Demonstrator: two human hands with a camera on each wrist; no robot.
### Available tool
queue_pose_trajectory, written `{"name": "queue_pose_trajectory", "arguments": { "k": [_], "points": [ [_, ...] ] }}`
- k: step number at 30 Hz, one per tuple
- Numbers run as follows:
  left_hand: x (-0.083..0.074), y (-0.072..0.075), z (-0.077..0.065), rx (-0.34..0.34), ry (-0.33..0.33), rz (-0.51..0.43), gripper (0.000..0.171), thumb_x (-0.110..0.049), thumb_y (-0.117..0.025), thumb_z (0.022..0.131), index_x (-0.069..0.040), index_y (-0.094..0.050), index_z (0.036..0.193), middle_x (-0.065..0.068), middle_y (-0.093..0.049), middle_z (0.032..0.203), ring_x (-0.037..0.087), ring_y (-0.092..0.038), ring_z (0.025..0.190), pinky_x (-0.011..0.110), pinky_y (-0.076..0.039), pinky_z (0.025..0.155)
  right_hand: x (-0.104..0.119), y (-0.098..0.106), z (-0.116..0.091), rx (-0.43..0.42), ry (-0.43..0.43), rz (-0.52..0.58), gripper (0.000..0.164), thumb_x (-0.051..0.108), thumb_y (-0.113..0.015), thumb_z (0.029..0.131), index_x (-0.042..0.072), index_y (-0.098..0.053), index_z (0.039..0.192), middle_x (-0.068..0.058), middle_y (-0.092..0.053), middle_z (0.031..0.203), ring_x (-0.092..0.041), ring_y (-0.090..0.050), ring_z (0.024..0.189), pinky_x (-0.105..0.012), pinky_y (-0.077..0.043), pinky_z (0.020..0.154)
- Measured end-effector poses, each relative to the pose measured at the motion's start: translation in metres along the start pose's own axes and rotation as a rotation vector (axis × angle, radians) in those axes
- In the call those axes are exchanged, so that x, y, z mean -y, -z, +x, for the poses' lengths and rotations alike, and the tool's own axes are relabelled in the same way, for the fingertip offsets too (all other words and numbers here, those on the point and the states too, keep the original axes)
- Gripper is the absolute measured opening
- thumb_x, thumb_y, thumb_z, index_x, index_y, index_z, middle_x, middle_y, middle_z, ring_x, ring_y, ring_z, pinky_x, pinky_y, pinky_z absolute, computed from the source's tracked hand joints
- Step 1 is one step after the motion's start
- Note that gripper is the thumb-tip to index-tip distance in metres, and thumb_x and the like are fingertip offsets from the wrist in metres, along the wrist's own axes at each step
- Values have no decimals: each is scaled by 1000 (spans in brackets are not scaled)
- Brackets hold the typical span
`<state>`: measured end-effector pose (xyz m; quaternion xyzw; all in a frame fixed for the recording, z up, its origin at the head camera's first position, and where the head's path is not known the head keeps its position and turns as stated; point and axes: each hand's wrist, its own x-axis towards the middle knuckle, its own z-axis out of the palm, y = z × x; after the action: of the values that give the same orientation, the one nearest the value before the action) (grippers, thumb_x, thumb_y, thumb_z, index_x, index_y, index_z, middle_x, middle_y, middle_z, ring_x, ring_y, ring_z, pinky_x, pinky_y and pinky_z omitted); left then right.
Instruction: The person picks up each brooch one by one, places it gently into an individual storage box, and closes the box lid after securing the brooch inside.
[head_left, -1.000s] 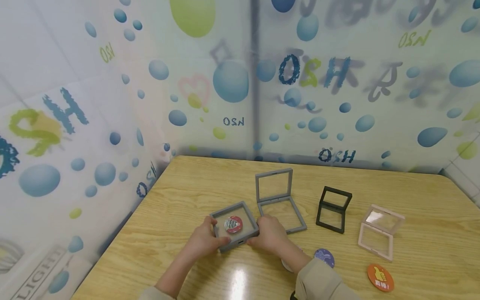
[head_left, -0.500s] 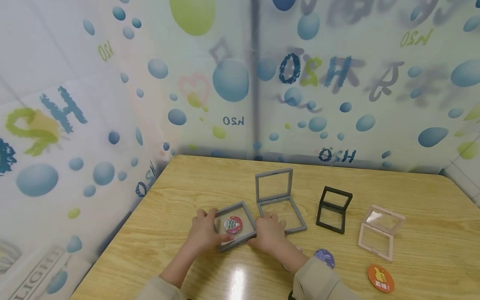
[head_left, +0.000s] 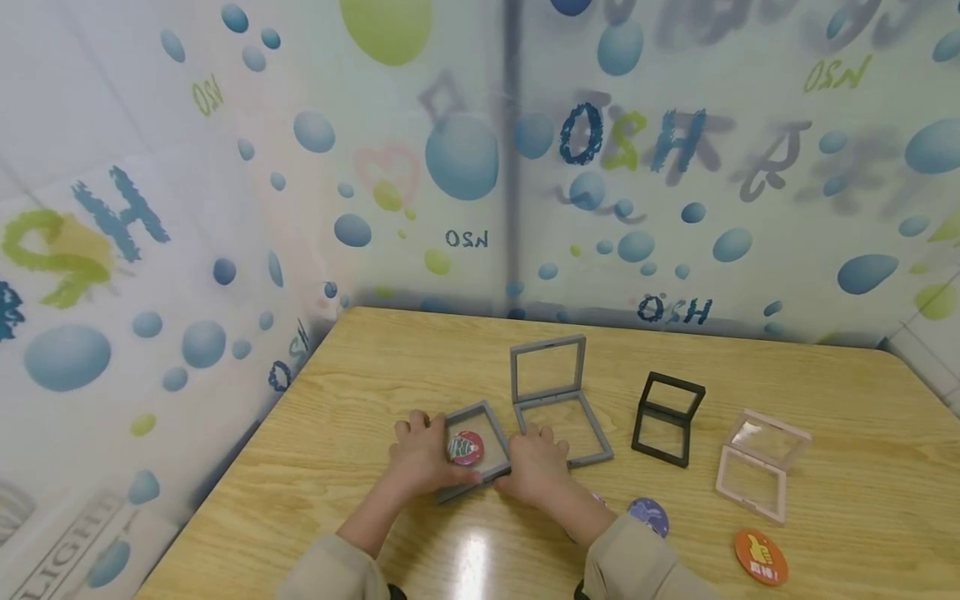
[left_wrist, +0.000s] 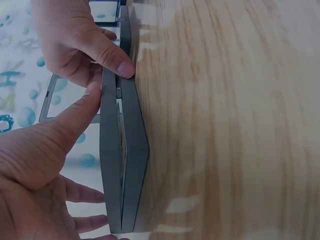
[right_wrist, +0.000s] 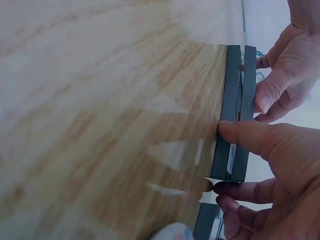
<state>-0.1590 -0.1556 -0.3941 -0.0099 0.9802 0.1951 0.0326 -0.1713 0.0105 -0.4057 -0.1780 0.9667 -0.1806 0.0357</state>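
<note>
A grey floating display frame (head_left: 478,410) holds a red round badge (head_left: 466,448) behind its clear film. It lies on the table with a narrow gap between its two halves, visible in both wrist views. My left hand (head_left: 423,454) reaches over its left side; in the left wrist view the thumb (left_wrist: 90,95) and fingers touch the upper half (left_wrist: 111,165). At the near right corner, my right hand (head_left: 538,467) grips the frame; in the right wrist view its thumb (right_wrist: 232,130) presses the lower half (right_wrist: 230,85). The left hand hides the frame's left edge.
Another grey frame (head_left: 547,342) stands unfolded just behind my right hand. Farther right are an unfolded black frame (head_left: 662,457) and a pink one (head_left: 750,505). A purple badge (head_left: 648,517) and an orange badge (head_left: 761,556) lie nearer. A patterned curtain (head_left: 420,275) borders the wooden table (head_left: 315,433).
My left hand has shifted right from the frame's left edge to over its top, covering more of it. The frame looks thinner at its near side. The right hand has barely moved.
</note>
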Motion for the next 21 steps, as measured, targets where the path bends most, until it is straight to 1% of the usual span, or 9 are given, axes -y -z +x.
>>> {"name": "queue_pose_trajectory", "arguments": {
  "k": [8, 14, 21],
  "points": [
    [-2, -1, 1, -15, -8, 0, 98, -50, -83, 50, 5, -46, 123, 23, -41, 113, 38, -37, 100, 50, -40, 73, -1, 0, 1, 2, 8, 3, 37, 30, -80, 60, 3, -58, 72, -12, -52, 82, -29, -44, 80, -45, -36, 63],
    [-1, -4, 3, -25, -11, 15, 99, -51, -83, 50, 4, -46, 124, 22, -40, 113, 36, -37, 99, 49, -39, 73, -1, 1, 2, 13, -2, 14, 39, 30, -80, 61, 1, -59, 75, -13, -52, 84, -28, -43, 79, -44, -36, 64],
    [1, -6, 3, -30, -10, 15, 102, -51, -83, 49, 5, -45, 125, 21, -40, 112, 35, -37, 98, 49, -38, 74, 0, 1, 1, 19, 7, 18, 39, 30, -80, 61, 0, -59, 76, -14, -53, 86, -28, -44, 79, -45, -37, 64]
  ]
}}
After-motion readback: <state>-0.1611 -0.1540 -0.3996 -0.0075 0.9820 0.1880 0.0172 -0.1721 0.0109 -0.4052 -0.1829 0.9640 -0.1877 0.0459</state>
